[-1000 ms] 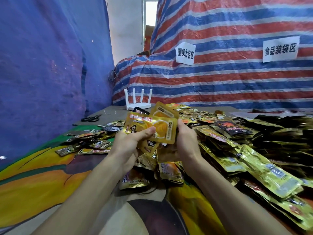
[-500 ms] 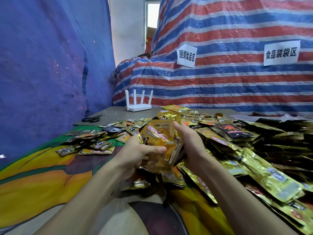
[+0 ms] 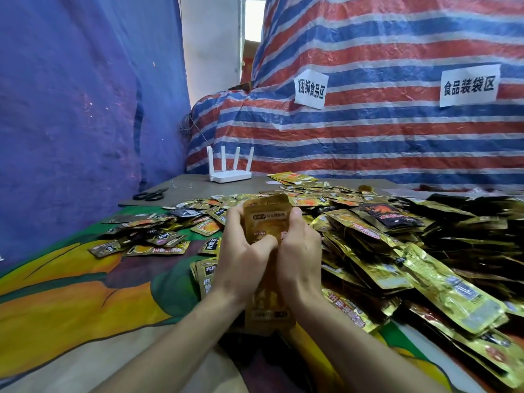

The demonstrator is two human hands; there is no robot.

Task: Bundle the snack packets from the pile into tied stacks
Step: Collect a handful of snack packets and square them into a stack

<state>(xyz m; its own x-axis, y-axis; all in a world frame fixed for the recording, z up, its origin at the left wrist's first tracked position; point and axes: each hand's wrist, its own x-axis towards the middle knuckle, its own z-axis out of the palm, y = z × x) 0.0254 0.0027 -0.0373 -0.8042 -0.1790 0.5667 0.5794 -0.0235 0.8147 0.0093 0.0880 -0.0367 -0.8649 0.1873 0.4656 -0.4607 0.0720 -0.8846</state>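
Note:
A stack of gold snack packets (image 3: 265, 219) stands upright between both hands in the middle of the view. My left hand (image 3: 241, 256) grips its left side with the thumb curled over the front. My right hand (image 3: 300, 256) grips its right side, thumb up along the edge. The stack's lower end shows below my wrists. A big pile of gold and black snack packets (image 3: 397, 251) covers the table to the right and behind. Loose packets (image 3: 153, 242) lie scattered to the left.
Black scissors (image 3: 150, 194) and a bit of white string (image 3: 181, 185) lie at the far left of the table. A white router (image 3: 231, 168) stands at the back. A striped tarp wall (image 3: 368, 131) rises behind; a colourful cloth (image 3: 71, 293) covers the table's near left.
Both hands have brought the packets together and turned them upright into one squared stack, drawn lower and nearer to me. The camera tilted down a little.

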